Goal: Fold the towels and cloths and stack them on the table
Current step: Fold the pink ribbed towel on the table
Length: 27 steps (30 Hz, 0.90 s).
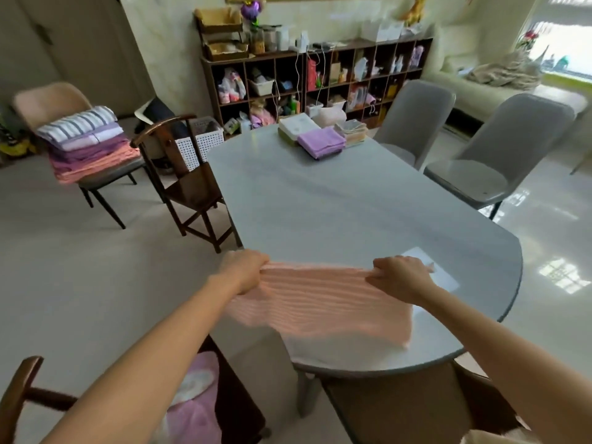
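A pink ribbed towel (317, 302) is stretched between my two hands above the near end of the grey table (336, 203). My left hand (245, 270) grips its far left corner. My right hand (400, 277) grips its far right corner. The towel hangs down toward me and its lower edge is blurred. At the table's far end lie a folded purple towel (321, 141), a white and green folded stack (296, 126) and a stack of small pale cloths (352, 131).
A pile of folded striped, purple and pink linens (86, 142) rests on a chair at the left. A wooden chair (189, 181) stands by the table's left side, two grey chairs (480, 155) at the right. Pink cloth (192, 398) lies on a chair below my left arm.
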Each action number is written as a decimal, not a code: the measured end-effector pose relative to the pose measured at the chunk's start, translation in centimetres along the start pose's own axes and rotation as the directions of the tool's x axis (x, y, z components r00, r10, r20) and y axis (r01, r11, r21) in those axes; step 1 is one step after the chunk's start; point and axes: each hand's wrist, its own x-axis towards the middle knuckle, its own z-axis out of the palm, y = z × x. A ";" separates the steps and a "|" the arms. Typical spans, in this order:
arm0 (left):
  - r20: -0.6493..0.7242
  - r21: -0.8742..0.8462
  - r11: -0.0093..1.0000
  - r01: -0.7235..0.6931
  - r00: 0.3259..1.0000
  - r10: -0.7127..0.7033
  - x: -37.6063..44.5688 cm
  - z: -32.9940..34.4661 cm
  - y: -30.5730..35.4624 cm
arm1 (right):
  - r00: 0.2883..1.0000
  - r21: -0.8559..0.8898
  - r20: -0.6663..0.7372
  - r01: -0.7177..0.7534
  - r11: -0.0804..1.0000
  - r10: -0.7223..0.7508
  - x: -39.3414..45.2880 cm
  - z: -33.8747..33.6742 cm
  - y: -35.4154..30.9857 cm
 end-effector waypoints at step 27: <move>0.704 0.035 0.974 0.222 0.687 -0.182 14.7 3.2 5.1 | 0.802 -0.246 0.354 -0.417 0.875 0.482 1.9 4.4 8.8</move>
